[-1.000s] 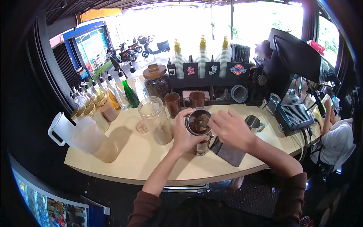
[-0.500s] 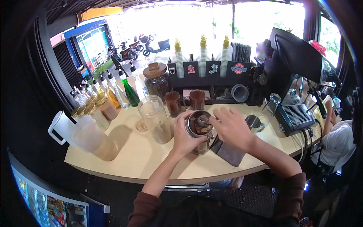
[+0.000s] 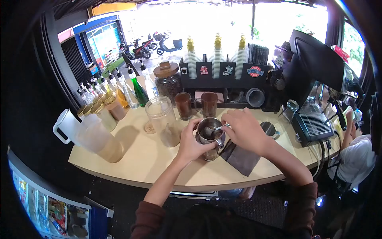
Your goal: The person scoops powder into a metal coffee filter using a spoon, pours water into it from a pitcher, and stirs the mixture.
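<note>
My left hand [image 3: 190, 141] is wrapped round a steel milk pitcher [image 3: 221, 142], which tilts so that its inside faces me. Dark brown stuff clings inside the pitcher. In my right hand [image 3: 242, 129] I pinch the handle of a metal spoon [image 3: 218, 128]; its bowl is down in the pitcher. Just below the pitcher stands a glass [image 3: 210, 155], mostly covered by it; whether the two touch I cannot tell. A dark cloth [image 3: 243, 161] lies on the counter under my right wrist.
Left of my hands is a tall clear canister [image 3: 162, 121]. Two mugs of brown drink [image 3: 183, 106] stand behind. A second steel pitcher [image 3: 269, 129] and the espresso machine [image 3: 314, 121] are on the right. Frosted jugs [image 3: 97, 137] and syrup bottles [image 3: 137, 87] line the left side.
The spoon has leaned over to the right, so more of its handle shows. Less of the light brown stuff is visible inside the pitcher. The view has shifted slightly.
</note>
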Demonstrator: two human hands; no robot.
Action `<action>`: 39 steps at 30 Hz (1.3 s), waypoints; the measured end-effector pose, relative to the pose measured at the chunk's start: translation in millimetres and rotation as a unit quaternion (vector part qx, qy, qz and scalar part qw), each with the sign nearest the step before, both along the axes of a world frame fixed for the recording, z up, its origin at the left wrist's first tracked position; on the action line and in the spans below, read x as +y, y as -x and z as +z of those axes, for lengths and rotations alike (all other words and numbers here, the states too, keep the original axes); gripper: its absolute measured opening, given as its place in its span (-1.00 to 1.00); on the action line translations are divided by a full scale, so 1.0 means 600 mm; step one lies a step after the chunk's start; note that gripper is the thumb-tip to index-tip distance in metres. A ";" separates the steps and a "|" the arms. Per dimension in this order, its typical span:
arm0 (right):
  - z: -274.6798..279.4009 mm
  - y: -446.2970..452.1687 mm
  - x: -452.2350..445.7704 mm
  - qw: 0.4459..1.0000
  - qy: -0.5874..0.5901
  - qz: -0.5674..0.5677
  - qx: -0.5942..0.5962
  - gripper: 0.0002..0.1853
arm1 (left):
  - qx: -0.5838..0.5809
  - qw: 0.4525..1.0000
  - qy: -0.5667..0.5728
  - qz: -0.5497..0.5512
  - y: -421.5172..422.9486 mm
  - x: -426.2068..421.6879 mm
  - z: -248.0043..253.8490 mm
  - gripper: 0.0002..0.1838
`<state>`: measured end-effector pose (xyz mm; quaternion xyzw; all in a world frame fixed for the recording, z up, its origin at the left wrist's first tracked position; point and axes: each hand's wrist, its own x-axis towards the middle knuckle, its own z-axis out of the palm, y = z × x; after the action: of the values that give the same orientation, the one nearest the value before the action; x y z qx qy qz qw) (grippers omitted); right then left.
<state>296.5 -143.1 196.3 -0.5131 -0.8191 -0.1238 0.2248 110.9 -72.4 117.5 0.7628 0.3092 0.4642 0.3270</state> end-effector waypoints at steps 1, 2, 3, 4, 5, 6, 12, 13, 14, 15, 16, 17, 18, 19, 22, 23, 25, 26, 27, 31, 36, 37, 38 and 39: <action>0.004 -0.002 0.001 0.999 0.021 0.009 0.041 -0.84 | 0.006 1.000 0.007 -0.006 0.001 -0.001 0.002 -0.17; 0.007 -0.004 0.003 0.999 0.021 0.012 0.041 -0.84 | 0.006 1.000 0.007 -0.003 0.003 0.001 -0.001 -0.17; 0.010 -0.007 0.006 0.992 0.056 0.031 0.105 -0.86 | 0.011 1.000 -0.008 -0.005 0.003 0.004 -0.006 -0.17; 0.011 -0.009 0.009 0.980 0.091 0.050 0.167 -0.88 | 0.016 1.000 -0.023 -0.006 0.004 0.004 -0.009 -0.17; 0.008 -0.011 0.014 0.980 0.093 0.054 0.167 -0.88 | 0.016 1.000 -0.023 -0.002 0.006 0.003 -0.011 -0.17; 0.001 -0.012 0.021 0.966 0.091 0.082 0.228 -0.90 | 0.011 0.999 -0.036 -0.008 0.007 0.002 -0.011 -0.12; -0.019 -0.018 0.029 0.905 0.145 0.106 0.386 -0.89 | 0.011 0.996 -0.090 -0.026 0.041 -0.016 0.035 -0.14; -0.022 -0.015 0.030 0.889 0.150 0.126 0.413 -0.89 | 0.019 0.994 -0.111 -0.014 0.039 -0.018 0.044 -0.27; -0.025 -0.011 0.030 0.872 0.156 0.147 0.440 -0.87 | 0.026 0.991 -0.130 -0.003 0.037 -0.023 0.051 -0.39; -0.025 -0.007 0.027 0.872 0.158 0.150 0.439 -0.87 | 0.026 0.991 -0.130 0.001 0.030 -0.032 0.061 -0.39; -0.024 -0.005 0.022 0.875 0.154 0.173 0.425 -0.85 | 0.056 0.989 -0.139 0.011 0.017 -0.042 0.070 -0.54; -0.023 -0.003 0.016 0.878 0.148 0.195 0.410 -0.83 | 0.085 0.985 -0.148 0.020 0.008 -0.047 0.075 -0.68; -0.022 -0.001 0.007 0.879 0.148 0.194 0.409 -0.83 | 0.083 0.985 -0.149 0.018 0.004 -0.049 0.072 -0.68; -0.022 -0.001 -0.004 0.873 0.154 0.199 0.418 -0.80 | 0.135 0.968 -0.209 0.038 -0.001 -0.049 0.067 -0.74; -0.028 -0.037 -0.022 0.882 0.152 0.188 0.404 -0.72 | 0.158 0.941 -0.292 0.060 -0.015 -0.059 0.062 -0.86; -0.031 -0.058 -0.028 0.891 0.133 0.137 0.412 -0.71 | 0.148 0.944 -0.286 0.077 -0.015 -0.060 0.061 -0.88; -0.054 -0.117 -0.034 0.907 0.075 0.028 0.412 -0.72 | 0.115 0.949 -0.275 0.099 -0.012 -0.061 0.062 -0.92; -0.083 -0.162 -0.026 0.914 0.036 -0.029 0.403 -0.73 | 0.113 0.950 -0.275 0.093 -0.010 -0.061 0.062 -0.92; -0.122 -0.215 -0.017 0.917 -0.023 -0.062 0.392 -0.74 | 0.116 0.953 -0.261 0.103 -0.007 -0.062 0.060 -0.92; -0.238 -0.329 -0.037 0.900 -0.066 -0.187 0.388 -0.75 | 0.105 0.954 -0.259 0.109 -0.005 -0.074 0.064 -0.93; -0.316 -0.330 -0.059 0.762 0.060 -0.119 0.634 -0.74 | 0.076 0.957 -0.241 0.140 0.005 -0.076 0.068 -0.94; -0.322 -0.326 -0.064 0.755 0.059 -0.120 0.641 -0.75 | 0.051 0.962 -0.228 0.141 0.008 -0.073 0.069 -0.93; -0.328 -0.322 -0.062 0.754 0.061 -0.117 0.643 -0.75 | 0.026 0.966 -0.215 0.142 0.012 -0.070 0.069 -0.93; -0.334 -0.316 -0.057 0.724 0.036 -0.102 0.681 -0.75 | 0.029 0.965 -0.216 0.145 0.016 -0.067 0.070 -0.93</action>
<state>486.3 -177.5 -3.9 -0.5475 -0.3917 0.2667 0.6897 101.3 -112.6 159.3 0.7756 0.3182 0.5401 0.0743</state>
